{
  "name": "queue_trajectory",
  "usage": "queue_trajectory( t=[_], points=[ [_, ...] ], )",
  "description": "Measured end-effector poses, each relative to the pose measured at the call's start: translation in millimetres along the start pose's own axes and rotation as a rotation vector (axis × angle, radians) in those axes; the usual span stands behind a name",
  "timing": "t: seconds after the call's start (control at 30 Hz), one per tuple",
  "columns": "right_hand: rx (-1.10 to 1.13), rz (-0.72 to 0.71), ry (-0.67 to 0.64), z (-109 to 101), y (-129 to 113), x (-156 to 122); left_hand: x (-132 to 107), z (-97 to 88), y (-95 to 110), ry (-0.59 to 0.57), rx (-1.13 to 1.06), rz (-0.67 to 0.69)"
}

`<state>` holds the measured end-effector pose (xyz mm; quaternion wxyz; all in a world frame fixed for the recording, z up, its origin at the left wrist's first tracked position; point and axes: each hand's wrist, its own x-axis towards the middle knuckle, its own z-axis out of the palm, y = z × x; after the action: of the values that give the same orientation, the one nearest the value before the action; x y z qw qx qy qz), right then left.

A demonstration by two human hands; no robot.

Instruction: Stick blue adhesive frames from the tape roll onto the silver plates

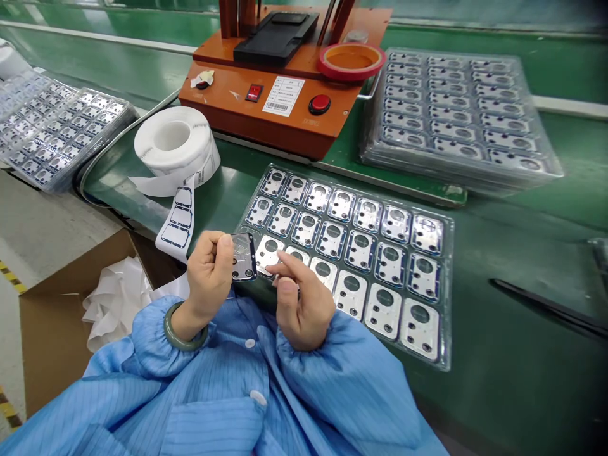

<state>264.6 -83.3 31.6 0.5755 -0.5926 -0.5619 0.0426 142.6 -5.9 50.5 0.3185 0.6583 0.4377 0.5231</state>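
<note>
My left hand [209, 278] pinches a small silvery metal plate [244, 256] with a dark border, thumb on top. My right hand [306, 301] is just right of it, its fingers pointing left with thumb and index finger apart; I see nothing in it. Beyond and to the right lies a clear plastic tray [446, 316] with rows of similar plates. Plates in the two far rows carry dark blue borders; those showing in the near row look plain silver. Left of the tray stands a white roll of stickers [204, 139], its strip [178, 218] of dark frame-shaped stickers hanging toward me.
An orange machine [228, 104] with a red button stands at the back, red tape [351, 62] on it. Stacked trays of plates [456, 107] sit back right, more trays [61, 126] far left. A cardboard box [61, 316] holds white backing waste. Black tweezers [546, 307] lie right.
</note>
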Motion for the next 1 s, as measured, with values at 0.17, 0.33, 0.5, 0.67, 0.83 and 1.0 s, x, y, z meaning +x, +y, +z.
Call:
queue_trajectory(
  t=[0.17,0.33,0.5,0.67,0.83,1.0],
  points=[
    [0.147,0.181,-0.228,-5,-7,13,1,1.2,2,0.024,-0.035,-0.039],
    [0.218,0.217,-0.364,-5,-9,17,0,2.8,4,0.037,-0.019,-0.028],
    [0.282,0.353,-0.434,-7,-9,15,-1,4.3,5,0.008,-0.037,-0.071],
    [0.37,0.434,-0.424,-9,-9,17,-2,5.4,6,0.007,-0.067,-0.102],
    [0.418,0.499,-0.466,-9,-7,17,-4,7.1,7,-0.03,-0.049,-0.089],
    [0.486,0.541,-0.406,-10,-6,18,-7,6.4,8,-0.141,-0.084,-0.026]
  ],
)
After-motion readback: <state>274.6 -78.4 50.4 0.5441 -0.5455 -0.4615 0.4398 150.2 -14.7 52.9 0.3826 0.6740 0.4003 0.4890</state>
